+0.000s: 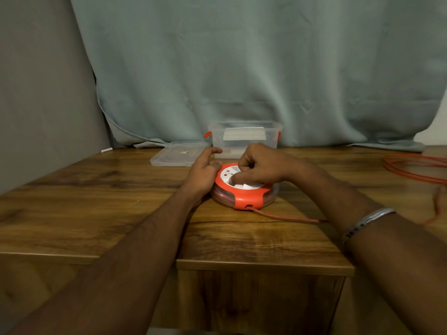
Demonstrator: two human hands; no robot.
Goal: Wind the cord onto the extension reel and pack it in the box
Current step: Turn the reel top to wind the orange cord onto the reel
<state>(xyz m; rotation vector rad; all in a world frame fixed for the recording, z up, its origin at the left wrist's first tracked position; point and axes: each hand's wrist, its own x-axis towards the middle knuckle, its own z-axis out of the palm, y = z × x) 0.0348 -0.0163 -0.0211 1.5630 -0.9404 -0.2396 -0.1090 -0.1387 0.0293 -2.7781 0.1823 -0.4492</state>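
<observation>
winding looks partly done: some orange cord (pixel 285 216) sits inside the extension reel (pixel 244 198) at the middle of the table (pixel 96 189), but a length trails right into loose loops, so more winding and all the packing remain

left hand (pixel 204 174) curls round the reel's left rim; right hand (pixel 258 165) pinches something on its white face

one reel, one cord, one open clear box (pixel 219 145) just behind, one lid (pixel 176 154) beside it

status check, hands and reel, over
Left hand steadies round orange-and-white plastic extension reel; right hand curled on its white top. Orange cord trails off right. Clear plastic box open behind, path clear.
</observation>
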